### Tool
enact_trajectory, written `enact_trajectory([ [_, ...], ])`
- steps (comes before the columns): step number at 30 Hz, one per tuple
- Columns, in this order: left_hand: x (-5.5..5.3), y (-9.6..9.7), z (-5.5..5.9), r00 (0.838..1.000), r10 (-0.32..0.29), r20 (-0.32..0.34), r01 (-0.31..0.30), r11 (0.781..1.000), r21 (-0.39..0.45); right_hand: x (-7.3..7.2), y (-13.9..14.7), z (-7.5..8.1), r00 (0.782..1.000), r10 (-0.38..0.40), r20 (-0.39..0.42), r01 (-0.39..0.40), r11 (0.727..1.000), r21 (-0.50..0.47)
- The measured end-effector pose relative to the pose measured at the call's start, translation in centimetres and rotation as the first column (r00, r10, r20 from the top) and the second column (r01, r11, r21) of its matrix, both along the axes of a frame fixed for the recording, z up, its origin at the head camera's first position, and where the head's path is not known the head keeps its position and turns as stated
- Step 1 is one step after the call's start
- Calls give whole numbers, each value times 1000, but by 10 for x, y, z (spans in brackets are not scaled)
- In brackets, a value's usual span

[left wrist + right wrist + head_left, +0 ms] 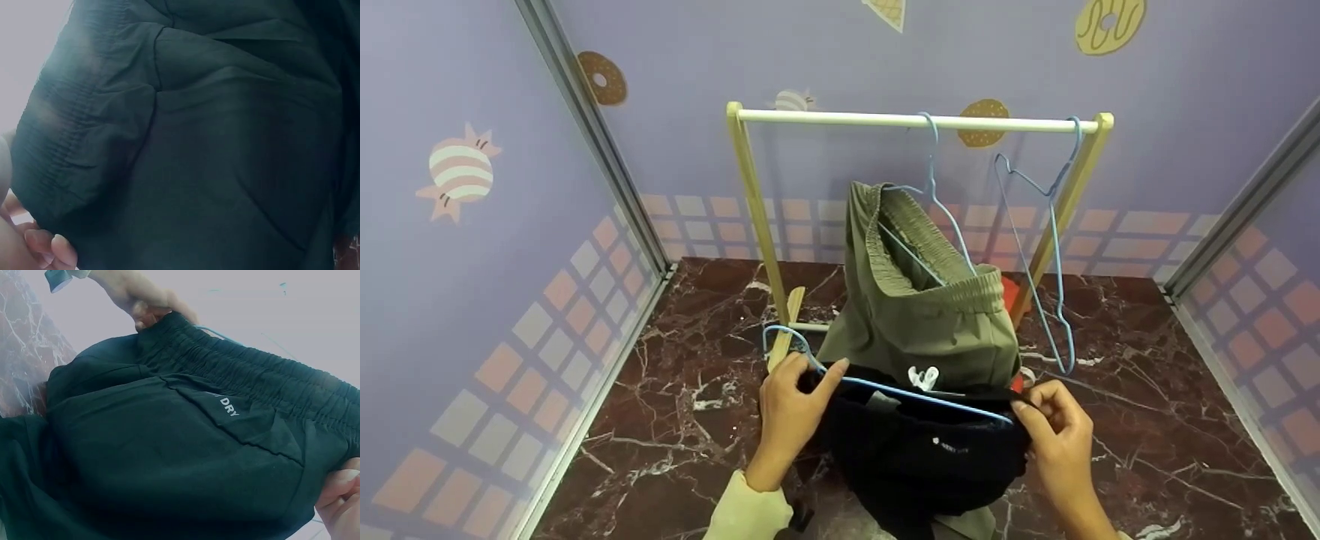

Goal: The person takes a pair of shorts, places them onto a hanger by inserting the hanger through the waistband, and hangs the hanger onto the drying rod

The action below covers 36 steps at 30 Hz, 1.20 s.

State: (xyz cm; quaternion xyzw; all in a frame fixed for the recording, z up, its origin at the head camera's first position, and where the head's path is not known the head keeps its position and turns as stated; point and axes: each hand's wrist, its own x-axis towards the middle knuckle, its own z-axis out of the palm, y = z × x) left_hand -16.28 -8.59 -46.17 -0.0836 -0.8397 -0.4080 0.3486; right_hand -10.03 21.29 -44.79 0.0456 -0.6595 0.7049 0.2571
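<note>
Black elastic-waist pants [919, 465] with a white drawstring and small pale lettering hang between both hands; their full leg length is hidden. A blue hanger [922, 395] lies inside the waistband opening, its hook sticking out at the left. My left hand [797, 401] pinches the waistband's left end, close to the hanger's shoulder. At the opposite end, my right hand [1057, 427] grips the waistband between thumb and curled fingers. In the right wrist view, the gathered waistband [253, 371] is stretched between the two hands. The left wrist view shows fingertips [64, 250] at the fabric's edge.
A wooden rack [754, 202] with a white rail [840, 118] stands behind. Olive pants [937, 330] hang from it on a blue hanger [934, 180]. Another blue hanger [1057, 277] carries nothing at the rail's right end. Something red [1011, 294] shows behind the olive pants.
</note>
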Motion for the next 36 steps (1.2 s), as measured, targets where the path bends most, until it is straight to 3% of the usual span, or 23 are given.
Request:
enact_trajectory([
  [8, 2, 2, 2, 999, 16, -49, -18, 999, -28, -1, 2, -2, 999, -41, -25, 42, 998, 38],
  [16, 4, 8, 3, 997, 25, -73, -32, 995, -91, 1, 3, 2, 990, -120, 74, 106, 980, 171],
  [24, 5, 11, 0, 999, 9, -32, -13, 995, -104, -1, 0, 3, 989, -48, 137, 15, 973, 231],
  [30, 5, 13, -1, 999, -28, -43, 22, 991, -135, -1, -4, 4, 970, -49, 237, -15, 965, 261],
  [36, 6, 14, -2, 997, -63, -48, 57, 991, -124, 0, -9, 3, 966, -20, 258, -53, 961, 270],
])
